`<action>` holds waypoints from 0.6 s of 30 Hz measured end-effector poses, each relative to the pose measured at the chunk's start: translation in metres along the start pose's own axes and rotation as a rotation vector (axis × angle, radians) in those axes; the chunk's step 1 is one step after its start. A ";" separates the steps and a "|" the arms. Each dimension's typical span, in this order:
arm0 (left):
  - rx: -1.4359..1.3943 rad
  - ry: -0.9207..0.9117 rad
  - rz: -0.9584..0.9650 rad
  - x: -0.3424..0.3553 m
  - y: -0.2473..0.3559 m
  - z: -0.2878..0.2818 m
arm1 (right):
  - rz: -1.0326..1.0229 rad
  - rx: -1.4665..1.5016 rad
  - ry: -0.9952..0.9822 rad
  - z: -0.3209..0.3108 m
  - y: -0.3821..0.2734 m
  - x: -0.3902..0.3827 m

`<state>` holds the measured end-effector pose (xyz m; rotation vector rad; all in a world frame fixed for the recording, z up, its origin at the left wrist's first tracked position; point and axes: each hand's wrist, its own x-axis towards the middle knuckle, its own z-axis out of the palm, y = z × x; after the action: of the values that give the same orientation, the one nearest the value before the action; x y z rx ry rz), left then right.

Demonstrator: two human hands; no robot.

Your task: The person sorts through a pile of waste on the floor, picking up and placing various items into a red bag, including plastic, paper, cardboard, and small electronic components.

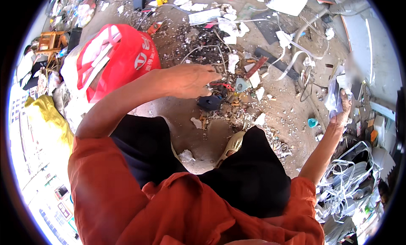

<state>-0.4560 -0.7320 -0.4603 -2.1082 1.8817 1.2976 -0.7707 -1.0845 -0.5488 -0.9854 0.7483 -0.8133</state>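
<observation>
The floor filled the middle and top of the frame, dusty and strewn with scrap; at upper left lay a red bag, and beside it at the left edge a yellow sack; at lower right sat a heap of white straps; a grey pipe ran across the upper right; near the frame's centre lay a dark lump, just below the scrap pile of wires, paper bits and broken plastic.

The left hand reached into that pile at centre frame, fingers curled and pinched on a small piece, apparently a thin wire or a red clip, though too small to tell which; the right hand was raised at the right edge, clenched on a crumpled clear bag.

Judging by this, sorting would have gone best with a firm fingertip pinch low on the piece, lifting straight up so tangled wires did not drag neighbours along; the bag's mouth should have been held wide and brought nearer, since it sat well apart from the pile; sharp fragments called for care.
</observation>
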 end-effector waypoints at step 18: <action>-0.277 0.309 -0.642 -0.255 -0.110 0.036 | 0.396 0.114 -1.428 0.594 0.063 -0.128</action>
<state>-0.3640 -0.4775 -0.3874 -2.8443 0.9488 1.1642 -0.3221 -0.7110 -0.3678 -0.9920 -0.3510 0.2824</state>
